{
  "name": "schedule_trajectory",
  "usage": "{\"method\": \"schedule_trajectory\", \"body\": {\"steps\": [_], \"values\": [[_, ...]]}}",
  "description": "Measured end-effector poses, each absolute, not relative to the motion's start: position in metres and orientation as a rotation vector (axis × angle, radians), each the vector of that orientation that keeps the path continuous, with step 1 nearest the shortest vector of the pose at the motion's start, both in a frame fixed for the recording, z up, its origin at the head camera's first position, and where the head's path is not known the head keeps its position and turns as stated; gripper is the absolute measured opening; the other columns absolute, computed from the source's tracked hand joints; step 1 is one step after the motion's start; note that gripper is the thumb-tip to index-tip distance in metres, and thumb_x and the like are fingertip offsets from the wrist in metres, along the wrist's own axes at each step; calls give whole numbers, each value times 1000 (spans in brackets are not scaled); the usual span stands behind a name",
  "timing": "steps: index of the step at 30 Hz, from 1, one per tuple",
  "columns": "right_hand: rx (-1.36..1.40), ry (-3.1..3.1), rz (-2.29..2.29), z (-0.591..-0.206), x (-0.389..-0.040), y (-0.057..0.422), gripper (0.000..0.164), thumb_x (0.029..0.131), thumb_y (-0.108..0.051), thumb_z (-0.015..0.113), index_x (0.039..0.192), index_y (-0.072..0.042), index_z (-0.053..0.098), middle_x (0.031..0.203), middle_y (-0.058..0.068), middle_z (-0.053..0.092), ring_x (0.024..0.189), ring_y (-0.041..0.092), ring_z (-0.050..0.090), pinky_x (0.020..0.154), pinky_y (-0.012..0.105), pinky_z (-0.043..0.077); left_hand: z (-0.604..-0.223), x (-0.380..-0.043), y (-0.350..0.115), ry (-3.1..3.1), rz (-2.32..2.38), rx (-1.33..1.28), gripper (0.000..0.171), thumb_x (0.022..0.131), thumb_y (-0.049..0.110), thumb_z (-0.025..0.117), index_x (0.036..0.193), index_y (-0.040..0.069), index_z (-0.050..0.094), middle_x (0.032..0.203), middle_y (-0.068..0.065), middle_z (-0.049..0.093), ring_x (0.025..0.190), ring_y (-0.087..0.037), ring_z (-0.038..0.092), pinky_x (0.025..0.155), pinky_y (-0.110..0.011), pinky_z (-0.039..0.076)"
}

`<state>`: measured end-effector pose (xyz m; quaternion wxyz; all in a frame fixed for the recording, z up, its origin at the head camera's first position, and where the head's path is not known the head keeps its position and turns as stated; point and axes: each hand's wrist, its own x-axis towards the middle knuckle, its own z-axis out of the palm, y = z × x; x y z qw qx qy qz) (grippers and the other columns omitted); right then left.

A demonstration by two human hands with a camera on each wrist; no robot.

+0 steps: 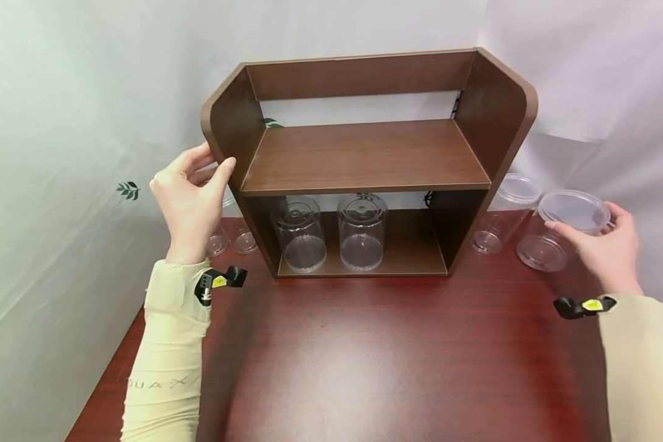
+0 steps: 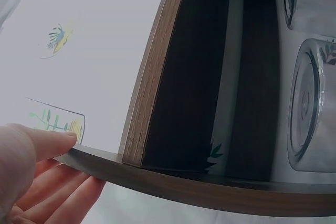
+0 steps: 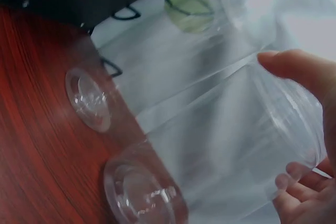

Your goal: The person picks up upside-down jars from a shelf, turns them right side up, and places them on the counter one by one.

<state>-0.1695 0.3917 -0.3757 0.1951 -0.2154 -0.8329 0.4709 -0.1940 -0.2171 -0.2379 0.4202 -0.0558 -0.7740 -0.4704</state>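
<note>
A brown wooden two-tier shelf (image 1: 364,156) stands on the table. My left hand (image 1: 190,196) pinches the front edge of its left side panel, thumb on the inner side and fingers outside; the left wrist view shows this edge (image 2: 157,184) between them. At the right, my right hand (image 1: 608,245) grips the top of a clear plastic jar (image 1: 547,248) with a translucent lid (image 1: 574,210). In the right wrist view thumb and fingers span the jar's (image 3: 231,145) lidded end. A second clear jar (image 1: 505,205) stands beside it, against the shelf's right side.
Two clear jars, one left (image 1: 304,236) and one right (image 1: 363,233), sit bottom-up in the lower compartment. Other clear jars (image 1: 243,236) stand left of the shelf, partly hidden by it. The dark red table (image 1: 364,344) extends in front; a white patterned curtain (image 1: 77,123) hangs behind.
</note>
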Motion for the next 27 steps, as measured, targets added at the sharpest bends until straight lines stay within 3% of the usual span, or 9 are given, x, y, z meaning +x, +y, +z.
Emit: {"method": "schedule_trajectory", "body": {"steps": [4,8,13,16,20,23,27], "values": [[-610,-2329,1341,-380,-182,396,97,81,-38,85,158,-21,29,146,4,40,112,7,46,97,17,37,-237,-194,-216,-1942,-1172,-142,31,85,21,85,114,13,79,102,-3,77,83,-3,73,78,-21,58],[-645,-2283,1382,-382,-193,395,95,82,-38,84,158,-21,30,144,0,41,107,1,45,96,18,35,-237,-193,-215,-1938,-1179,-146,30,85,21,85,114,13,79,102,-2,77,84,-4,73,79,-21,58],[-639,-2277,1416,-385,-201,399,96,86,-38,79,161,-20,23,158,4,34,132,9,43,111,20,30,-237,-192,-215,-1938,-1179,-144,31,85,21,85,114,12,79,102,-2,77,85,-6,74,79,-22,58],[-585,-2309,1408,-385,-202,402,100,88,-38,76,164,-16,14,167,9,20,147,14,27,119,25,21,-238,-192,-214,-1940,-1173,-140,31,85,21,85,114,13,79,102,-2,77,85,-7,74,79,-22,58],[-498,-2292,1418,-378,-196,400,105,89,-33,75,164,-12,5,169,9,7,153,15,10,120,24,10,-238,-192,-214,-1938,-1173,-142,30,85,21,85,114,13,80,102,-3,77,86,-7,74,80,-22,58],[-434,-2237,1414,-366,-188,392,103,89,-27,76,164,-11,8,169,7,8,153,12,10,118,18,10,-238,-192,-214,-1936,-1175,-142,30,85,20,85,114,12,79,102,-3,77,85,-6,74,79,-22,58],[-347,-2131,1393,-345,-172,376,93,86,-14,78,161,-10,23,164,8,24,149,11,23,115,13,18,-238,-193,-215,-1935,-1170,-137,30,85,18,85,114,11,79,103,-3,77,84,-6,74,79,-21,58]]}}
